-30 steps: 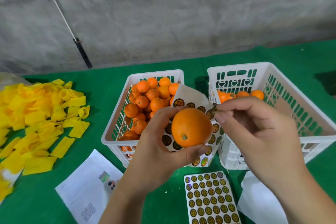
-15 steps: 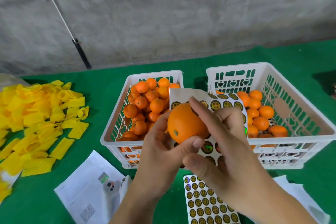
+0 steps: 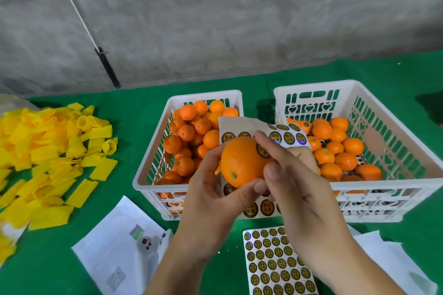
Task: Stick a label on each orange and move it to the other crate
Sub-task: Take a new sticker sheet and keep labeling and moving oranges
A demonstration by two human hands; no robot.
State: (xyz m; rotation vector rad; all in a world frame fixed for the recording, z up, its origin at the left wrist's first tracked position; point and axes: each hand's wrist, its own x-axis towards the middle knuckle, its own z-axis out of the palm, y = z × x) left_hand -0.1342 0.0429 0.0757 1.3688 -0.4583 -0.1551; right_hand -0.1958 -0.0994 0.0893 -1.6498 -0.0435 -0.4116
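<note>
1. I read the step in hand as sticking: a round label [image 3: 263, 151] sits on the upper right of the orange [image 3: 242, 163], and my right hand [image 3: 297, 189] has its fingers curled round that side, thumb near the fruit's lower edge, a fingertip just above the label.
2. My left hand [image 3: 211, 201] grips the orange from below and the left, thumb across its lower front. The fruit is held in the air between the 2 crates, in front of a sticker sheet [image 3: 282, 135] that stands behind it. Which fingers hold that sheet I cannot tell.
3. Next, I judge, the label wants a firm press so its edges lie flat on the curved skin, then the orange goes into the right crate [image 3: 395, 194], which is partly filled. The left crate [image 3: 148, 182] is heaped with oranges.
4. Materials: the orange is smooth, slightly dimpled and glossy, with a small green stem scar facing me. The labels are dark discs with gold print; some show a foil sheen.
5. The crates are white rigid plastic with slotted walls. The counter [image 3: 134, 108] wears a green cloth.
6. A second sheet [image 3: 275, 263] of labels lies flat near me. Yellow ribbed foam sleeves [image 3: 48, 151] are piled at the left, and a printed paper [image 3: 112, 251] lies near them.
</note>
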